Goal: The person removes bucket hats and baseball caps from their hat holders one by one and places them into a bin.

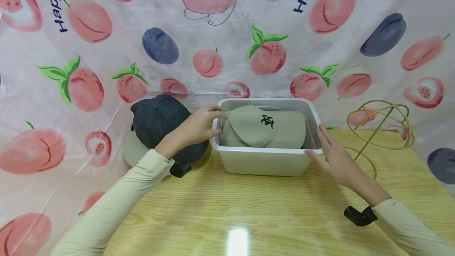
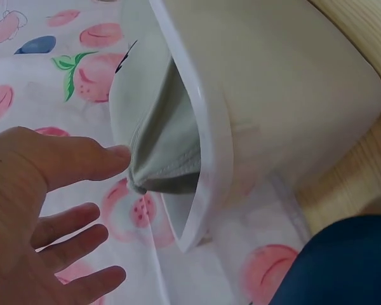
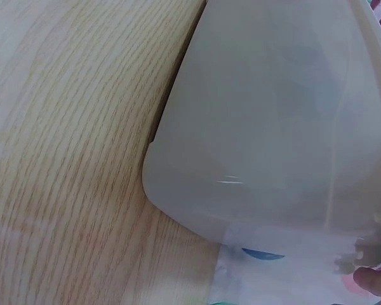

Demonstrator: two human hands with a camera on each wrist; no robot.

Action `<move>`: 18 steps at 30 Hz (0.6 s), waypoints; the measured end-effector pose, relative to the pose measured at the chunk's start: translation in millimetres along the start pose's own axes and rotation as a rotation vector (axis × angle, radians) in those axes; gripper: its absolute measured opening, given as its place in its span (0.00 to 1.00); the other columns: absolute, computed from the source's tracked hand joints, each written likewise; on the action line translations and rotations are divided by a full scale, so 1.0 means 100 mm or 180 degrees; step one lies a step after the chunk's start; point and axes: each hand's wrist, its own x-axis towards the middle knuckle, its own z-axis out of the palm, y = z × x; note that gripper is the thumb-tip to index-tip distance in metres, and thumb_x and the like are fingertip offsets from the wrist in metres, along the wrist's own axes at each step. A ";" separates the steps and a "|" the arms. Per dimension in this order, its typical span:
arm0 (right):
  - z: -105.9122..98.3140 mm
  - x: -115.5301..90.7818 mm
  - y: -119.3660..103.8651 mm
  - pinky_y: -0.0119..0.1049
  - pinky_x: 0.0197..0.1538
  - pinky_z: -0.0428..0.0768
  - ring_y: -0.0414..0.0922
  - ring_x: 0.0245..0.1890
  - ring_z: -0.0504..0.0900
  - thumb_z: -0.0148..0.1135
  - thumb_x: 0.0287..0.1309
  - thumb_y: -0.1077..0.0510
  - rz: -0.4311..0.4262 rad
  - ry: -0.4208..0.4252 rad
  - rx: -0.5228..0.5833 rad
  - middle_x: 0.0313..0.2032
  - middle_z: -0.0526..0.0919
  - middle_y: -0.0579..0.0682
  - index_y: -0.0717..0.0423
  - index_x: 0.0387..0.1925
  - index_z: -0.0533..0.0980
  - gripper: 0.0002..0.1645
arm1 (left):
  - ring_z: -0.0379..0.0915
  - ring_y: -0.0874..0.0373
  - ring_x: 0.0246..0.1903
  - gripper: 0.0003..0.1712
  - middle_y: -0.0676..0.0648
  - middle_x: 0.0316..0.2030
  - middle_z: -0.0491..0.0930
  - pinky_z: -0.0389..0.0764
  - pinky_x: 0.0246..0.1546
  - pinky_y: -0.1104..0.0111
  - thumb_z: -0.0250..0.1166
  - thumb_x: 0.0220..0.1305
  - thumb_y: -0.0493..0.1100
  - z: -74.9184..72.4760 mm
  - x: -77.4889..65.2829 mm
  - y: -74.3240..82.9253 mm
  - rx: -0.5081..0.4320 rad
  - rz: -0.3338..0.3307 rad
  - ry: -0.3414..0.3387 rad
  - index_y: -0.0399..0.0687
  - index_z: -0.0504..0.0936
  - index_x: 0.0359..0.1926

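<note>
A white plastic bin (image 1: 264, 162) stands on the table with a beige cap (image 1: 249, 125) inside, a dark letter embroidered on its front. My left hand (image 1: 193, 127) is at the bin's left rim, its fingers spread and nothing in them. In the left wrist view the fingertip of my left hand (image 2: 19, 190) is right at the beige cap's edge (image 2: 168, 146). My right hand (image 1: 337, 161) rests against the right front corner of the bin, fingers straight along the rim and thumb at the front edge. Only part of it shows in the right wrist view.
Left of the bin sits a dark cap (image 1: 160, 117) over a light brim (image 1: 134, 149), partly behind my left arm. A gold wire stand (image 1: 369, 141) is at the right. Fruit-printed cloth (image 1: 220, 42) hangs behind the wooden table (image 1: 199, 216).
</note>
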 end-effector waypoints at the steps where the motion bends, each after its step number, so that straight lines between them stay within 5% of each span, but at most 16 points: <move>1: 0.00 0.00 0.00 0.65 0.60 0.54 0.65 0.69 0.47 0.51 0.68 0.45 0.0000 0.0001 0.0003 0.71 0.42 0.66 0.70 0.71 0.44 0.46 | 0.73 0.48 0.46 0.22 0.38 0.53 0.72 0.75 0.47 0.58 0.69 0.53 0.36 -0.01 -0.01 -0.01 0.0011 0.0004 -0.0003 0.42 0.82 0.51; 18: 0.01 0.00 0.01 0.66 0.59 0.55 0.65 0.68 0.48 0.50 0.68 0.45 0.0031 -0.0015 0.0013 0.72 0.40 0.63 0.68 0.72 0.42 0.46 | 0.67 0.46 0.55 0.21 0.39 0.56 0.71 0.69 0.55 0.53 0.69 0.54 0.35 -0.18 -0.20 -0.13 -0.0053 -0.0139 -0.0024 0.41 0.81 0.51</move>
